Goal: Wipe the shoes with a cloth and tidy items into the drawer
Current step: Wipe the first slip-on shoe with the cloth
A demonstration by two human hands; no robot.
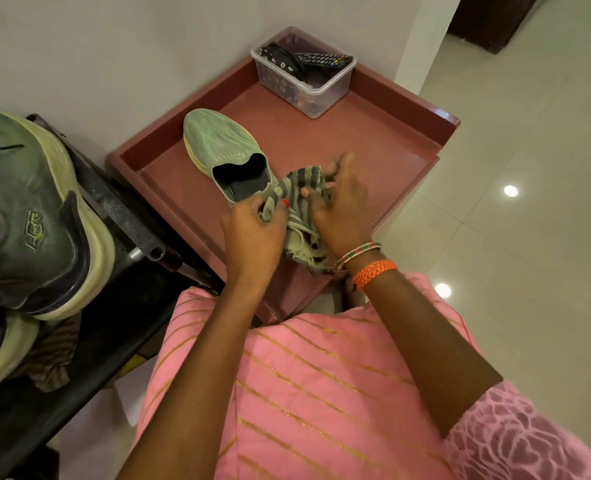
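**Cloth in hand, shoes only partly dealt with**

Head view: both hands, left [252, 233] and right [342, 209], clutch the striped grey-green rag [297, 216] above the open reddish-brown drawer [436, 133]. One pale green knit slip-on shoe [218, 143] already lies inside; two grey sneakers [34, 216] wait on the dark desk [121, 323], probably unwiped.

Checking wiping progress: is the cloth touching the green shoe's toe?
No, both hands hold the cloth at the heel end of the shoe.
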